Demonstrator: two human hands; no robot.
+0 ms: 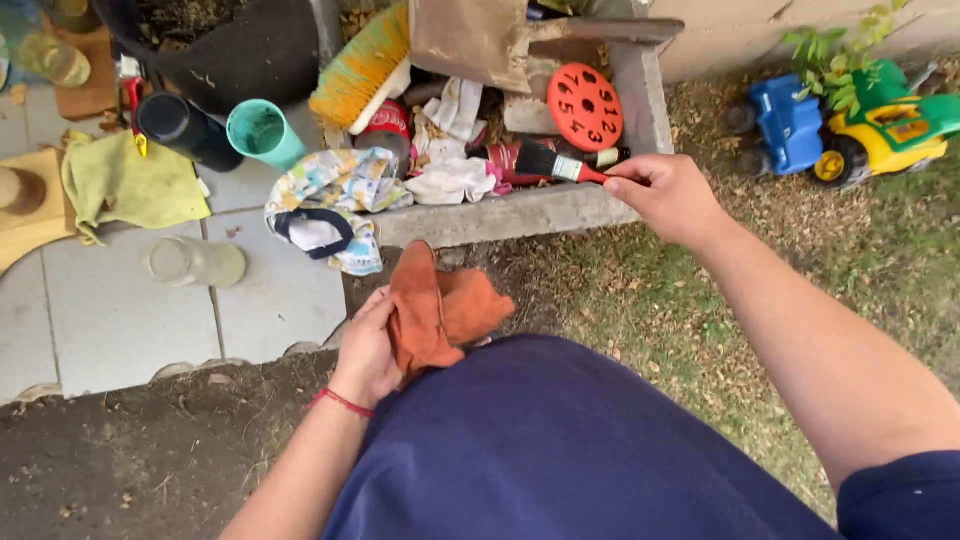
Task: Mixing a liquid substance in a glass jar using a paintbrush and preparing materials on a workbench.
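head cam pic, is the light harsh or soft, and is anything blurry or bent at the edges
Head view: soft, even daylight, no hard shadows or glare. The right hand on the paintbrush and the left hand holding the orange cloth look fairly sharp. The toy truck is slightly soft, and the paving lines bow a little, a wide-lens effect.

Two bare hands showing, one red-handled black-bristled paintbrush (pixel 560 165), one rust-orange cloth (pixel 435 310), two toy vehicles sitting nearby, blue toy truck (pixel 785 122), yellow-green toy tractor (pixel 885 130)

A home backyard — grass (pixel 800 290), paving slabs (pixel 110 300), toy truck (pixel 850 125), cluttered concrete trough (pixel 520 210).
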